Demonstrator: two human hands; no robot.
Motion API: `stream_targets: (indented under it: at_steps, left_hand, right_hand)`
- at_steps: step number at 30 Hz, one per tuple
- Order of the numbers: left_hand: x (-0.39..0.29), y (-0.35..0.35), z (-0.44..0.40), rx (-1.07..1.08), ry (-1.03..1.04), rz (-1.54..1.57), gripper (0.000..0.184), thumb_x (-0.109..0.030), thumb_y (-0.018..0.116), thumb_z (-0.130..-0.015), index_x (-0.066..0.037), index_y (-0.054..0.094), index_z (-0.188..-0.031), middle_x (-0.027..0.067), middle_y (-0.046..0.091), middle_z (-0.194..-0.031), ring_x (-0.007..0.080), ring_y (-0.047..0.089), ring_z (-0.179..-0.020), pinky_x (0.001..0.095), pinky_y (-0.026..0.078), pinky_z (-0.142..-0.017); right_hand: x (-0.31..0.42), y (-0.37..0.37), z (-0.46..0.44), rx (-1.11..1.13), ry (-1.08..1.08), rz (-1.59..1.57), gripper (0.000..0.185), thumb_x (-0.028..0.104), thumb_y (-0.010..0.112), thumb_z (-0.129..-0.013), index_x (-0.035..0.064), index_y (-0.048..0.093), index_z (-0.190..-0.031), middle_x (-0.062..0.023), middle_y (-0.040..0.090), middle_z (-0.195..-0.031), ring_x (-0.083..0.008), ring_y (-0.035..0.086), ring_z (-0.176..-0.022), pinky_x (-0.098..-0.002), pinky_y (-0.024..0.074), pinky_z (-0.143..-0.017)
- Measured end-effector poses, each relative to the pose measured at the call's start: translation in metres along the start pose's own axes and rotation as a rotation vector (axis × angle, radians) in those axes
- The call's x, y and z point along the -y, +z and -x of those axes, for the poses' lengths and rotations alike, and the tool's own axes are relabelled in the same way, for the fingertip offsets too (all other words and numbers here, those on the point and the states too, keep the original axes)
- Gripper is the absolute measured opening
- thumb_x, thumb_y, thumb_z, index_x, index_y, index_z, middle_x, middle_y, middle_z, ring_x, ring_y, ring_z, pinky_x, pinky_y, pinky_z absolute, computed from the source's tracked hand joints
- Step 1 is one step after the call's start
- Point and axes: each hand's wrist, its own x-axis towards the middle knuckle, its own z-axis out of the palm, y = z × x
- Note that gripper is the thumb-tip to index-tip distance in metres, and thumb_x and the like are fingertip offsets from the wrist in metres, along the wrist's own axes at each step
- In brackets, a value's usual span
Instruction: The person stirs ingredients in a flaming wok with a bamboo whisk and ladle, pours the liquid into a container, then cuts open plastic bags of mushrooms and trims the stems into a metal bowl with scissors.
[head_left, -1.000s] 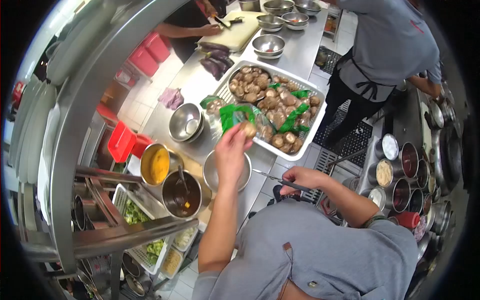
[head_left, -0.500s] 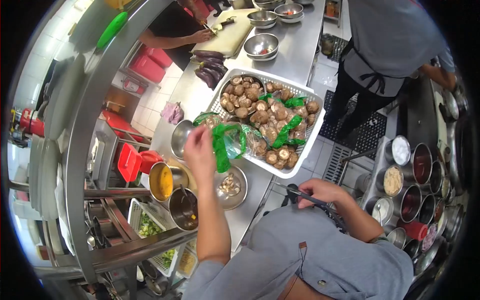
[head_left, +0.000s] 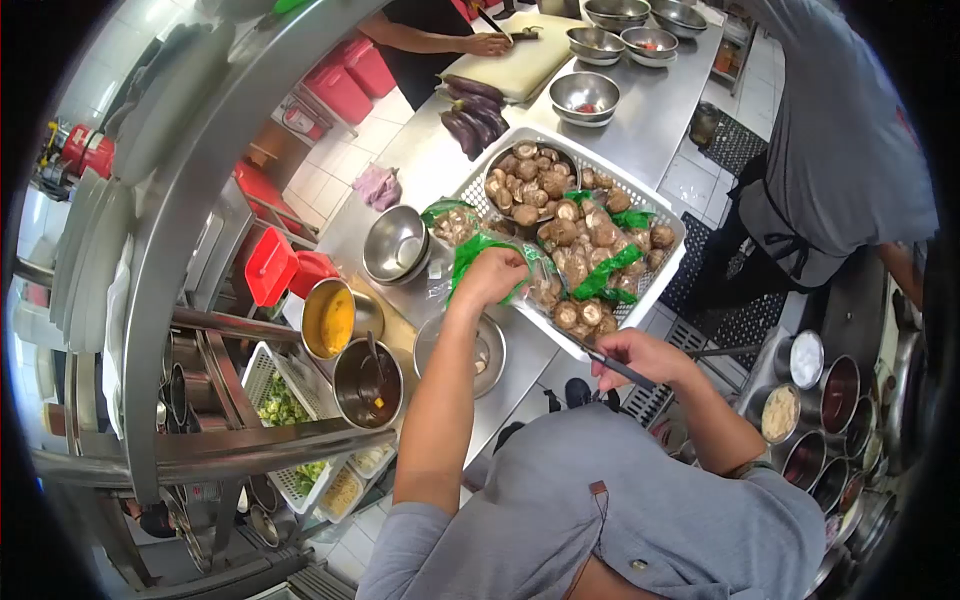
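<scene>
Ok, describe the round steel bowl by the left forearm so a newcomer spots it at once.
On the steel counter, find the white perforated plastic tray of brown mushrooms. Nearer the wearer, partly hidden by the bare left forearm, sits the round, wide steel bowl. Unlike the deep steel pot of dark contents beside it, it shows pale pieces inside.

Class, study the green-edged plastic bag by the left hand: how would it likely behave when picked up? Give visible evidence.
The green-edged plastic bag would probably flop, as its thin film looks creased. Its weight may hang towards the white basket, where mushrooms seem to show through. It could feel slippery, since its clear plastic looks shiny.
</scene>
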Motion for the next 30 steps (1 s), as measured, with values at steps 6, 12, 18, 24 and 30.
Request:
stream_targets:
  at_steps: [6, 12, 18, 24, 30]
  left_hand:
    - [-0.012, 0.032, 0.008, -0.203, -0.053, -0.292, 0.032, -0.027, 0.068, -0.078, 0.001, 0.074, -0.092, 0.0248, 0.072, -0.097, 0.0407, 0.07, -0.094, 0.0479, 0.055, -0.086]
    - [-0.014, 0.009, 0.082, -0.665, 0.099, 0.254, 0.026, -0.016, 0.069, -0.089, 0.004, 0.067, -0.107, 0.0189, 0.072, -0.097, 0.0284, 0.072, -0.085, 0.0354, 0.057, -0.077]
    - [0.025, 0.009, 0.174, -0.529, -0.077, 1.039, 0.031, -0.013, 0.066, -0.097, 0.007, 0.06, -0.12, 0.0123, 0.071, -0.101, 0.0142, 0.07, -0.084, 0.0237, 0.057, -0.073]
    - [0.049, 0.034, 0.215, -0.545, -0.132, 1.122, 0.031, -0.015, 0.066, -0.098, 0.005, 0.061, -0.121, 0.0114, 0.072, -0.103, 0.0143, 0.07, -0.082, 0.0241, 0.057, -0.075]
    - [0.069, 0.05, 0.225, -0.572, -0.128, 1.155, 0.033, -0.015, 0.066, -0.098, 0.007, 0.062, -0.123, 0.0098, 0.071, -0.102, 0.013, 0.068, -0.083, 0.0245, 0.056, -0.076]
  right_hand:
    - [-0.003, 0.01, -0.004, -0.012, -0.005, 0.029, 0.033, 0.027, 0.087, -0.081, 0.0041, 0.067, -0.095, 0.0042, 0.064, -0.08, -0.0041, 0.056, -0.075, -0.0238, 0.0441, -0.063]
    - [0.004, 0.039, -0.003, -0.288, 0.011, 0.214, 0.036, 0.028, 0.088, -0.08, 0.0027, 0.065, -0.09, 0.0034, 0.06, -0.073, -0.0044, 0.055, -0.071, -0.0259, 0.0433, -0.06]
    - [0.019, 0.103, -0.042, -0.57, -0.037, 0.791, 0.06, 0.052, 0.088, -0.068, 0.0007, 0.059, -0.079, -0.0151, 0.063, -0.075, -0.0358, 0.063, -0.072, -0.0432, 0.0493, -0.064]
    - [0.012, 0.136, -0.065, -0.604, -0.176, 0.985, 0.061, 0.052, 0.086, -0.068, 0.0005, 0.055, -0.08, -0.0158, 0.059, -0.076, -0.0374, 0.061, -0.075, -0.0465, 0.0482, -0.067]
    - [0.006, 0.154, -0.074, -0.548, -0.178, 1.06, 0.061, 0.052, 0.083, -0.073, -0.0011, 0.056, -0.083, -0.0189, 0.062, -0.082, -0.0405, 0.062, -0.082, -0.0484, 0.0493, -0.072]
